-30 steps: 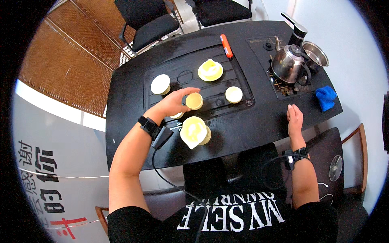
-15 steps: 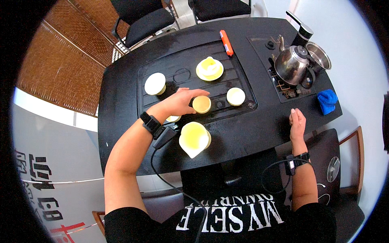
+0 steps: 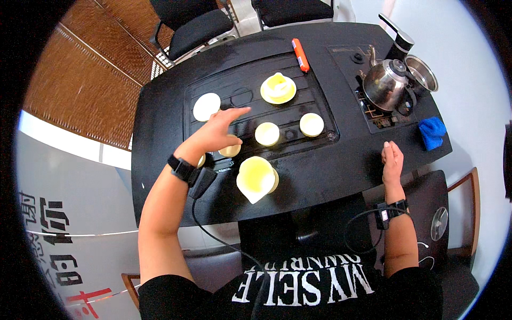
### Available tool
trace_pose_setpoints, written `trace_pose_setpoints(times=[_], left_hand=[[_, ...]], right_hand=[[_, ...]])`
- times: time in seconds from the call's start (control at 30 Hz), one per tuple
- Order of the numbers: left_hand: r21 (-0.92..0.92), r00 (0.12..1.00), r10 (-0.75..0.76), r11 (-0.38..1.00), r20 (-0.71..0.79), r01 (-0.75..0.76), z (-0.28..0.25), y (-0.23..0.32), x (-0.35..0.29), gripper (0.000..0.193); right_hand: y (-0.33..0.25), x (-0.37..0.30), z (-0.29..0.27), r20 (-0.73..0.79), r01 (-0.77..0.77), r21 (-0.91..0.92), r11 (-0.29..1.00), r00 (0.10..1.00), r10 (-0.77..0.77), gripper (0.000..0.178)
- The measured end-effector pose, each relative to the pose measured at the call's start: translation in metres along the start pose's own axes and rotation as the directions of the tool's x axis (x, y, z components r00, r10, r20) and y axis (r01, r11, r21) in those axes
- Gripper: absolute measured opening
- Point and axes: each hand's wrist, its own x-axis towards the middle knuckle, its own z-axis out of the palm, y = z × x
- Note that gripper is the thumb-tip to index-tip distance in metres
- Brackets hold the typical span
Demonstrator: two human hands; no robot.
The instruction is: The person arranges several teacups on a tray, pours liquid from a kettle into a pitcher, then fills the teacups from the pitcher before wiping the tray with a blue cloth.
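My left hand (image 3: 216,132) is open above a small pale cup (image 3: 230,151), thumb near its rim and fingers stretched to the right. Part of another cup (image 3: 201,160) shows beside my left wrist; the rest is hidden. To the right stand two more pale cups, a middle cup (image 3: 267,134) and a right cup (image 3: 311,125). Closer to me is a spouted pitcher (image 3: 256,178) that looks yellow inside. A white-topped bowl or cup (image 3: 207,106) is just beyond my left hand. Closed into a loose fist, my right hand (image 3: 392,161) rests by the table's near right edge, with nothing visible in it.
On the slatted black tray (image 3: 245,80) sits a pale lidded cup on a saucer (image 3: 278,90). An orange-red tube-shaped packet (image 3: 300,55) lies behind it. A steel kettle (image 3: 385,85), a steel pot (image 3: 421,73) and a blue cloth (image 3: 431,133) are at right. A cable trails from my left wrist.
My left hand has moved left, away from the middle cup, to the cup beside it. The middle cup stays standing in place. My right hand has hardly moved.
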Motion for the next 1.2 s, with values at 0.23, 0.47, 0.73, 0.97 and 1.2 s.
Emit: trace_pose_setpoints(times=[0.23, 0.47, 0.73, 0.97, 1.2], left_hand=[[0.252, 0.983, -0.182, 0.950, -0.028, 0.183, 0.015, 0.004, -0.047, 0.082], [0.254, 0.977, -0.204, 0.943, -0.066, 0.214, 0.030, 0.002, -0.052, 0.085], [0.201, 0.973, -0.178, 0.958, -0.149, 0.206, 0.032, 0.007, -0.060, 0.084], [0.104, 0.747, -0.097, 0.970, -0.658, 0.218, 0.045, 0.002, -0.107, 0.068], [-0.136, 0.370, -0.371, 0.839, -0.852, 0.528, 0.100, -0.034, -0.208, 0.047]], right_hand=[[0.005, 0.001, 0.000, 0.001, 0.005, 0.052, 0.999, 1.000, -0.005, 0.037], [-0.002, 0.001, 0.003, 0.003, -0.003, 0.038, 0.999, 1.000, 0.003, 0.036], [0.003, 0.003, 0.001, 0.015, -0.021, 0.067, 0.998, 1.000, 0.020, 0.037], [0.005, 0.004, 0.001, 0.011, 0.018, 0.032, 0.999, 1.000, -0.019, 0.038], [-0.016, -0.006, 0.016, 0.108, 0.051, -0.091, 0.995, 0.993, -0.041, 0.028]])
